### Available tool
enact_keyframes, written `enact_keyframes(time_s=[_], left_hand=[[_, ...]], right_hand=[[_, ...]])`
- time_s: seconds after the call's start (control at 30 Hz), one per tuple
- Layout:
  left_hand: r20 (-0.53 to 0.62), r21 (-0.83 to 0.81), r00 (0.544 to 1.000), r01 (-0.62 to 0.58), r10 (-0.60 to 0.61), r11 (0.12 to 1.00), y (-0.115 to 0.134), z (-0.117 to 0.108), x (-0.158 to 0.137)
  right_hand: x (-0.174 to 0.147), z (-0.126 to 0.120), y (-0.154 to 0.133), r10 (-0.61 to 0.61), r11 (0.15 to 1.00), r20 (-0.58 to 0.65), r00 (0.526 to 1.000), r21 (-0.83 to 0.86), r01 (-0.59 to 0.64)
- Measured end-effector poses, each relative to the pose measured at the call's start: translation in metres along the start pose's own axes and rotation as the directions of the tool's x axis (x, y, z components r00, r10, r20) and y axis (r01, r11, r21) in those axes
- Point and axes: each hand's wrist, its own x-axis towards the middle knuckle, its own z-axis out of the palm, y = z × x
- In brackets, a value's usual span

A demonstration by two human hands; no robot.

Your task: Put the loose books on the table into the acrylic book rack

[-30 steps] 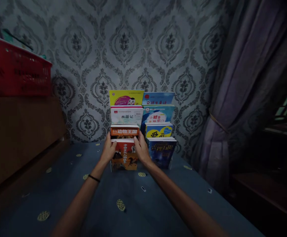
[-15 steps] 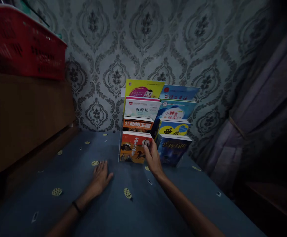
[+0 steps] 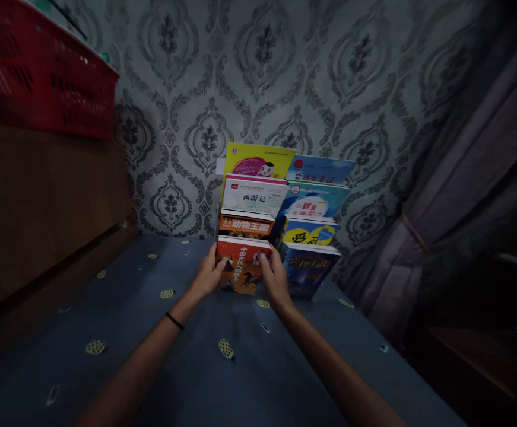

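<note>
A red and orange book (image 3: 244,276) stands upright at the front left of two stepped columns of books. My left hand (image 3: 207,273) is closed on its left edge, thumb on the cover. On its right edge, my right hand (image 3: 276,279) grips it the same way; the fingers behind are hidden. Behind it rise an orange-topped book (image 3: 246,226), a white book (image 3: 254,197) and a yellow book (image 3: 258,155). Beside my right hand is a dark blue book (image 3: 309,273), with a yellow-and-blue book (image 3: 309,232) behind it.
More blue books (image 3: 318,198) stand at the back right, near the patterned wall (image 3: 209,139). A red basket (image 3: 75,89) sits on a brown wooden cabinet (image 3: 48,201) at left. A tied curtain (image 3: 400,255) hangs at right. Blue cloth (image 3: 187,367) with pineapple prints covers the surface.
My left hand has moved up and right from the blue cloth to the red and orange book's left edge. My right hand stays at its right edge. The view has shifted slightly.
</note>
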Motion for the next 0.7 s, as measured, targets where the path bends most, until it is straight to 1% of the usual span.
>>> enact_keyframes(time_s=[0.1,0.2,0.47,0.7], left_hand=[[-0.006,-0.010,1.000,0.014,-0.014,1.000,-0.0007,-0.0016,0.0005],[0.005,-0.007,1.000,0.000,0.000,1.000,0.0004,-0.0023,0.0012],[0.012,0.010,0.999,-0.039,0.039,0.999,0.0032,-0.0037,0.0030],[0.013,0.043,0.999,-0.035,0.034,0.998,0.0004,-0.0055,0.0014]], right_hand=[[0.0003,0.0014,-0.0004,-0.028,1.000,-0.018,0.999,-0.005,0.028],[0.0007,0.0020,-0.0004,-0.042,0.999,-0.005,0.999,0.011,0.042],[-0.0021,0.0029,-0.0069,-0.003,1.000,0.019,1.000,0.022,0.003],[-0.0026,0.0015,-0.0040,-0.021,1.000,0.028,0.999,0.021,0.021]])
